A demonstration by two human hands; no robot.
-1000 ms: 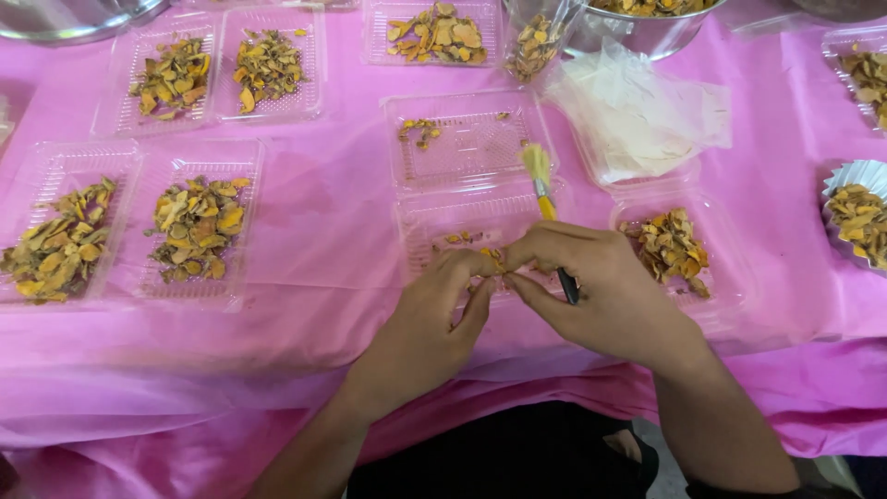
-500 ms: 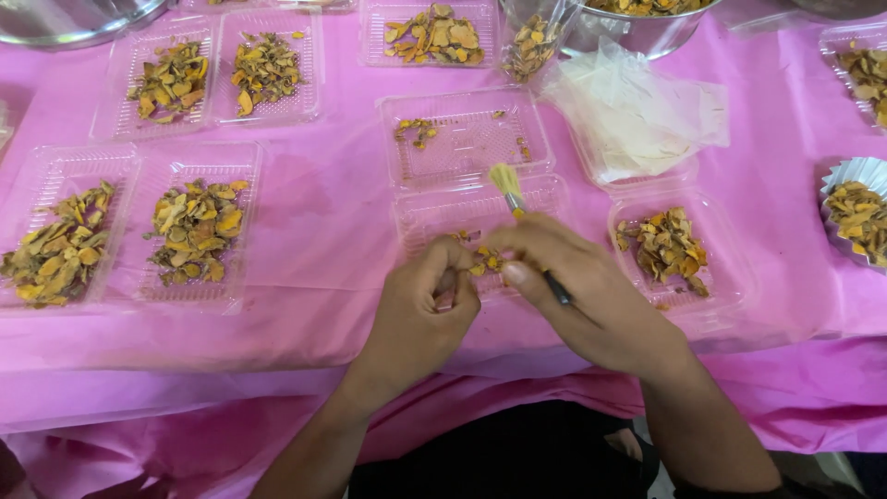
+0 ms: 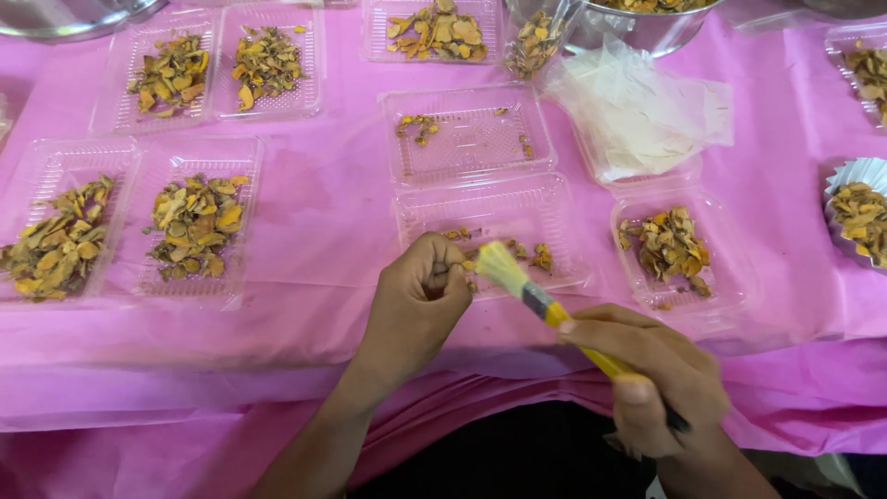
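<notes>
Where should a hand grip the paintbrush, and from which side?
Best on the yellow handle just behind the metal collar, coming from the lower right. The paintbrush lies slanted, bristles up-left toward the left hand, handle running down-right. The right hand grips it that way, leaving the bristles free.

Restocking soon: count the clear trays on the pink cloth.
9 trays: two far left, two near left, one top centre, two centre, one right, one cut off top right. Another may hide under the papers.
</notes>
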